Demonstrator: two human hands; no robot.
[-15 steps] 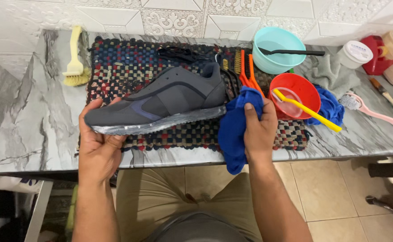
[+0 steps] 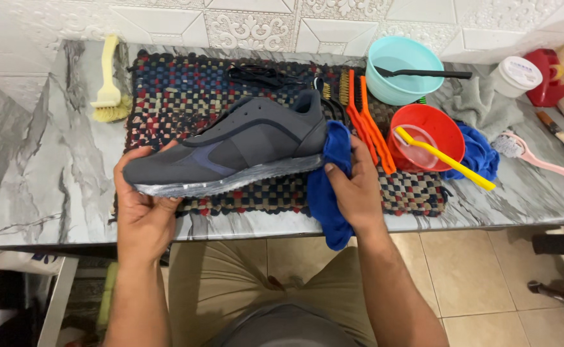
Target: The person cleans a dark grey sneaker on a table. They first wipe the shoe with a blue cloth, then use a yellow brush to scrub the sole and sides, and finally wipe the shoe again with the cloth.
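Left hand cups the toe end of a dark grey mesh sneaker with a translucent sole, fingers curled round the tip, thumb under the sole edge. Right hand grips a bunched blue cloth and presses it against the sneaker's heel; the cloth's tail hangs past the edge of the grey marbled counter. Sneaker lies on its side, over a multicoloured woven mat. Just right of the sneaker's heel: orange-handled brushes, then a red plastic bowl with a yellow toothbrush across it. Behind the heel: a pale turquoise bowl. Well left of the sneaker: a cream scrubbing brush.
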